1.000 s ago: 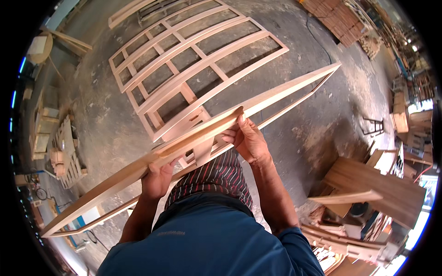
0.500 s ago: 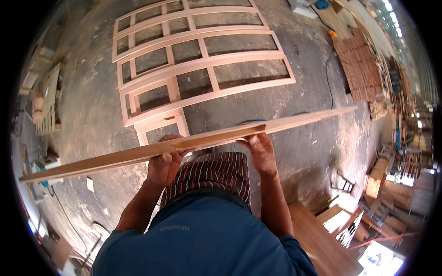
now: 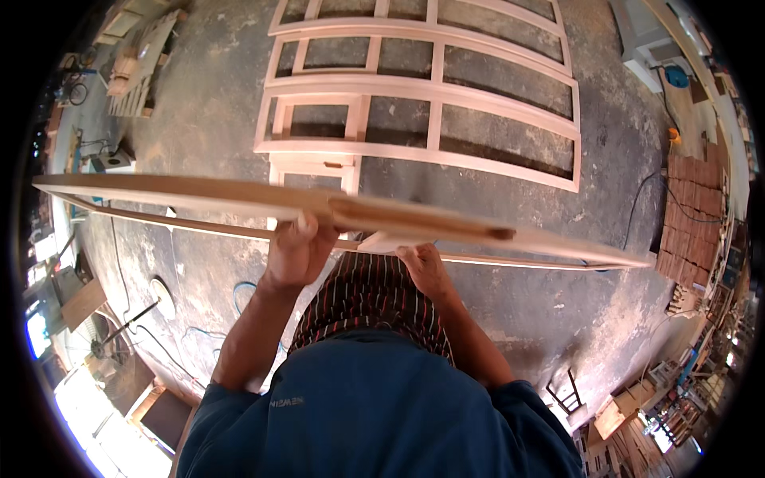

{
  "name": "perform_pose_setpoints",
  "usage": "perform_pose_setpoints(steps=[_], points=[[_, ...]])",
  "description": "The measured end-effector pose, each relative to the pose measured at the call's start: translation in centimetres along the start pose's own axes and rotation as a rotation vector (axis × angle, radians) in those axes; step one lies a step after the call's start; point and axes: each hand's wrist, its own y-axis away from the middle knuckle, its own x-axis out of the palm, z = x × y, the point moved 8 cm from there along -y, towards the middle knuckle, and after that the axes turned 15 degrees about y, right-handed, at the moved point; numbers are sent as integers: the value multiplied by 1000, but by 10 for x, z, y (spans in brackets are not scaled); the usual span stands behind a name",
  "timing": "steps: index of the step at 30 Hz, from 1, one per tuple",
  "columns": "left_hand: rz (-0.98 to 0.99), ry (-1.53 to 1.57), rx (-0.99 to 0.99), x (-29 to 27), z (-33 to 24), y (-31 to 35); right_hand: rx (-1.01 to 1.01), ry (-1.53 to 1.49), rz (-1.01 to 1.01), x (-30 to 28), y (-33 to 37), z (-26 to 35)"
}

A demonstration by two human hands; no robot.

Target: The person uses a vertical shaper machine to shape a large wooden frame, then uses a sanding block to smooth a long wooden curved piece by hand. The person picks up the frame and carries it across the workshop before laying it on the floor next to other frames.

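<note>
A long pale wooden frame (image 3: 199, 193) is held across in front of my waist, seen nearly edge-on. A darker brown strip marks the middle of its upper edge, and a thinner rail shows below. My left hand (image 3: 299, 256) is closed around the frame left of its middle, thumb up against the near side. Close to my striped shorts, my right hand (image 3: 429, 272) grips a lower part of it right of the middle; some of those fingers are hidden.
Several similar wooden frames (image 3: 506, 163) lie overlapping on the concrete floor (image 3: 199, 119) ahead. Stacked reddish-brown boards (image 3: 689, 207) sit at the right, with a dark cable (image 3: 632, 209) nearby. A small stool (image 3: 570, 398) stands at lower right. A pallet (image 3: 143, 68) is at far left.
The held frame has swung: its left end is higher and its right end lower, and its lower rail now shows. My view has turned left, so the floor frames appear farther right.
</note>
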Motion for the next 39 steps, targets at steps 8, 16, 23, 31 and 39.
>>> perform_pose_setpoints(steps=[8, 16, 23, 31, 39], points=[[-188, 129, -124, -37, 66, -81, 85, -545, -150, 13, -27, -65], [-509, -726, -481, -169, 115, -42, 297, -706, -318, 29, -52, -116], [226, -1953, -354, -141, 91, 103, 546, -667, -321, 30, -65, -186], [358, -1719, -803, -168, 137, 128, 692, -451, -207, 38, -46, -268], [357, -1772, -818, -233, 201, 115, 763, -382, -298, 19, -62, -330]])
